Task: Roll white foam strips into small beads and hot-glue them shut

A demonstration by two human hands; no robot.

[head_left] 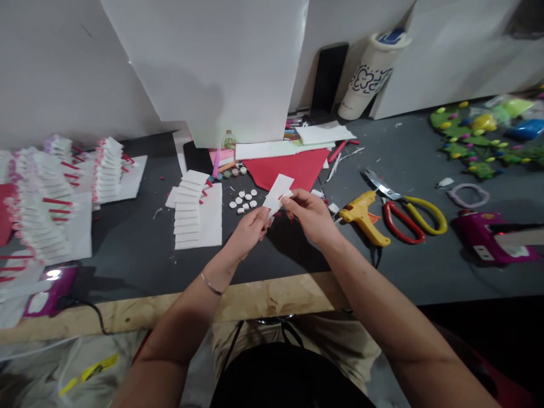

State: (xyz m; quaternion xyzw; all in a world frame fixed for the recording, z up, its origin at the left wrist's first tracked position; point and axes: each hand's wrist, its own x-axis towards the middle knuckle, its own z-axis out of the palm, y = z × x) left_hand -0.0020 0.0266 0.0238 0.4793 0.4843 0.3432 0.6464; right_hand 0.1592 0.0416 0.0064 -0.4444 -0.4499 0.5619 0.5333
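Between my two hands is a small white rectangular card or foam piece [278, 190], tilted over the dark table. My left hand [250, 231] pinches its lower left end. On its right edge, the fingers of my right hand [311, 214] are closed. Left of my hands lies a white board with a row of overlapping white strips [187, 218] and short red sticks at its upper part. Several small white discs [242, 201] lie between that board and my left hand. Behind the held piece is a red sheet [289, 168].
A yellow hot glue gun [363, 217] and scissors with red and yellow handles [403, 207] lie at right, near a purple power strip [495, 238]. Several similar white strip assemblies [46, 209] crowd the left. A tumbler [369, 73] and a phone [329, 79] stand at the back.
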